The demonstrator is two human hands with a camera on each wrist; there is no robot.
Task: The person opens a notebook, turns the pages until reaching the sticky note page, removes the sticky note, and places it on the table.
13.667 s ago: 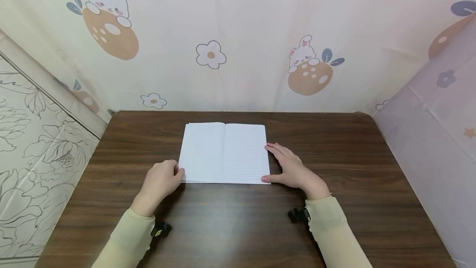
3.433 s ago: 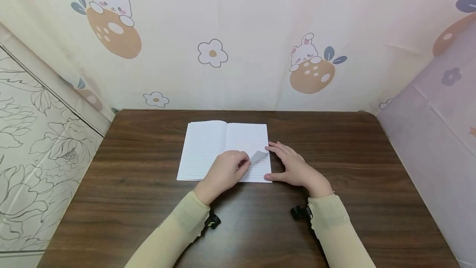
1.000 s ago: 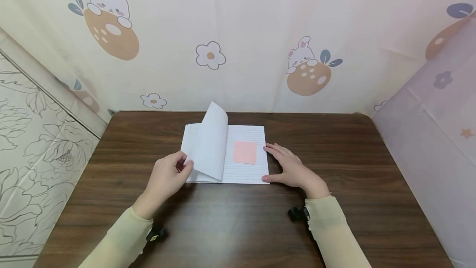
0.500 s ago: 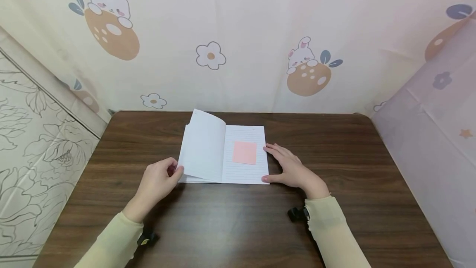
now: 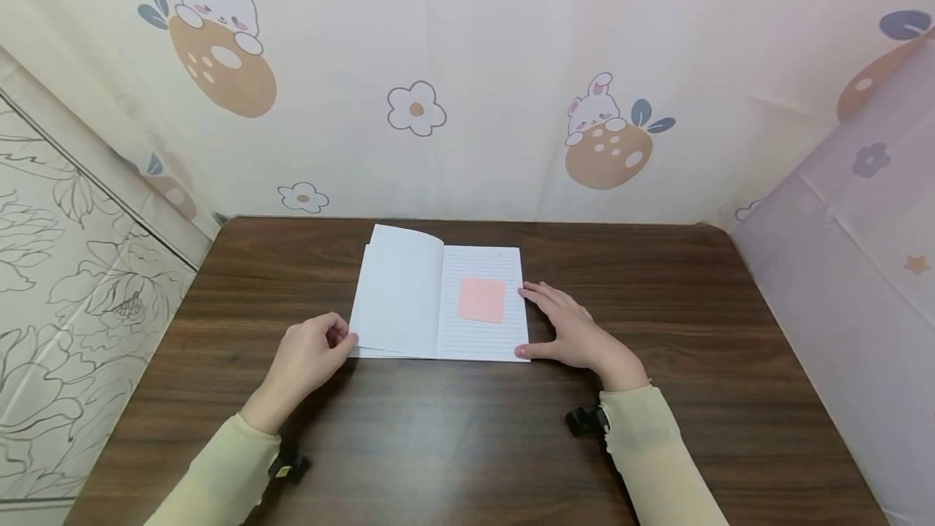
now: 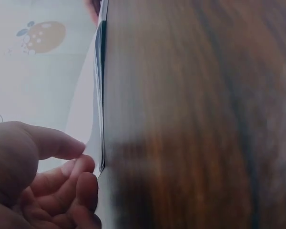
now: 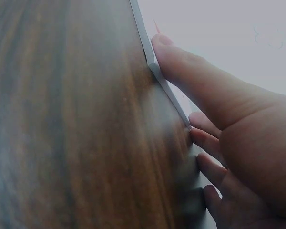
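Observation:
An open notebook (image 5: 478,260) with lined pages lies on the dark wooden table. A pink sticky note (image 5: 481,299) is on its right page. My left hand (image 5: 310,351) pinches the near outer corner of a left-hand page (image 5: 400,291), which sits askew, its far corner sticking out past the pages below. In the left wrist view the thumb and index finger (image 6: 62,164) meet at that page's edge. My right hand (image 5: 573,327) holds down the notebook's right edge, thumb on the near corner and fingers spread along the side, as the right wrist view also shows.
The brown table (image 5: 438,445) stretches around the notebook. Behind it hangs a pale curtain (image 5: 497,104) with rabbit prints, and a floral panel (image 5: 95,307) stands at the left. Both wrists wear small black cameras, such as the right wrist camera (image 5: 584,420).
The left hand has gone from the right page to the left, turning a page over and uncovering the pink note. In the last second that page has come down flatter. The right hand has stayed put.

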